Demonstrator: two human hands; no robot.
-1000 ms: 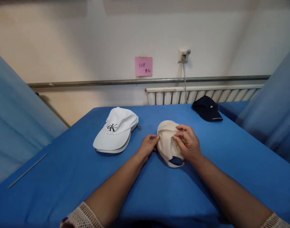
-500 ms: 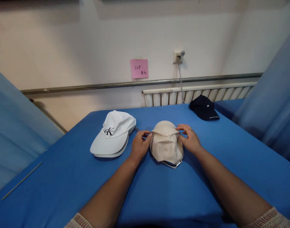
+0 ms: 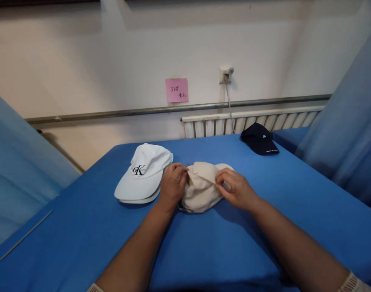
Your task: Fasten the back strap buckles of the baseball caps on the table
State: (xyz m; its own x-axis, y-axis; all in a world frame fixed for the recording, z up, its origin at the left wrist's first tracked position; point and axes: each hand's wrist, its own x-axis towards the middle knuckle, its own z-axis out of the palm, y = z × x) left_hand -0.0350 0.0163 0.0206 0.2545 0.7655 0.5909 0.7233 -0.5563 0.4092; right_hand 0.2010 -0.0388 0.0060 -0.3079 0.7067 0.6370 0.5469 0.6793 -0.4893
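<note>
Right hand (image 3: 237, 188) has its thumb and forefinger drawn nearly together on the fabric at the side of the beige cap (image 3: 200, 196), with a small loop of space behind the fingertips; the left hand (image 3: 173, 184) is curled almost closed, pinching the crown on the opposite side. Between these 2 grips the soft cloth buckles into folds, and the cap rests on the blue cloth (image 3: 203, 251) with its brim (image 3: 226, 166) pointing away to the right, partly behind the right fingers. Its back opening lies low by the left hand, too shadowed for me to tell how the strap sits. Fabric this limp would likely respond best to light fingertip holds, both sides eased apart evenly, since a hard tug by either hand could twist the crown or drag the cap round. Smoothing from the top button outwards should level the creases better than pressing down. Beside the left hand lie the white caps (image 3: 146, 166), 2 brims showing, near enough that the left knuckles need care not to nudge them. Farther off, the dark cap (image 3: 258, 140) sits at the far right, well apart, in front of the radiator (image 3: 243, 123).
</note>
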